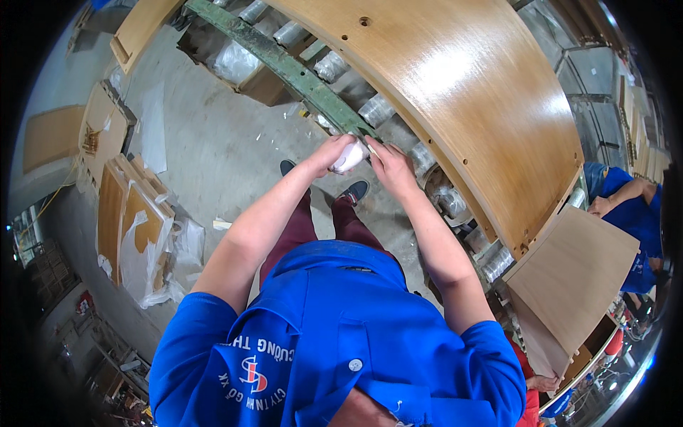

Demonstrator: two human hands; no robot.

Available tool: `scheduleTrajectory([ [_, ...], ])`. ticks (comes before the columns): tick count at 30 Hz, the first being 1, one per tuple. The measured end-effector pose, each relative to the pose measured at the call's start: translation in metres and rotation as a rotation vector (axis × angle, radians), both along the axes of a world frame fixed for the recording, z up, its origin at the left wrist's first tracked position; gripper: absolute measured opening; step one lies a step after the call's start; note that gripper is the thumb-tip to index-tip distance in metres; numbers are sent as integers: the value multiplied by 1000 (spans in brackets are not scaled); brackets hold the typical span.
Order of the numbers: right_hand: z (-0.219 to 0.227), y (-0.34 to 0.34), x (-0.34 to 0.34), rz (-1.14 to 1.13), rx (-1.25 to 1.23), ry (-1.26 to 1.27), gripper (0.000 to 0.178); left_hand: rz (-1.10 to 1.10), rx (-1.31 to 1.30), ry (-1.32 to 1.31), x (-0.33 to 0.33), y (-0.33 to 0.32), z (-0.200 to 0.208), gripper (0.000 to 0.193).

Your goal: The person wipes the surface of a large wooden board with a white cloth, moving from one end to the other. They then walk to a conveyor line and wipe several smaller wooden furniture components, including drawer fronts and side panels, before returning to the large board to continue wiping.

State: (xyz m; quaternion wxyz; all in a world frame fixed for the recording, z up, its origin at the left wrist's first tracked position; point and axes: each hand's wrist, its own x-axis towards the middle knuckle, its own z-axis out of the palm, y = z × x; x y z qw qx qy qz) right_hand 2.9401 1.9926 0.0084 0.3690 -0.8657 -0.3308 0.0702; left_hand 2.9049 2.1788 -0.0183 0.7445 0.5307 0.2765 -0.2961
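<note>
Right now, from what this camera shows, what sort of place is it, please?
Most likely a furniture or woodworking workshop. A large glossy wooden panel lies above what looks like a green-edged roller line, and a stack of boards, partly covered in wrapping, is at the left.

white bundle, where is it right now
Head view, just above centre: the white bundle is in the left hand, with the right hand close beside it, near the green rail.
</note>
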Motion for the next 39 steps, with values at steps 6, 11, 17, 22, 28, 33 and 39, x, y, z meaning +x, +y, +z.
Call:
scheduleTrajectory([
  [6, -5, -1, 3, 26, -7, 6, 40, 2, -13, 22, 1, 2, 0, 41],
  [11, -4, -2, 6, 34, -20, 15, 39, -10, -7, 33, 3, 2, 5, 41],
  [17, 0, 0, 4, 36, -5, 31, 38, -10, -15, 21, 2, 4, 3, 41],
  [22, -3, 0, 5, 37, -8, 19, 38, -16, -3, 55, 4, 4, 4, 41],
  [28, -10, -5, 1, 59, 4, -49, 38, -14, -17, 41, 4, 4, 2, 41],
  [33, -9, -12, -7, 62, -10, -32, 37, -5, -21, 46, 3, 3, 2, 42],
  [39, -5, -21, -15, 56, -81, -60, 37, -26, -22, 39, 3, 2, 1, 44],
])
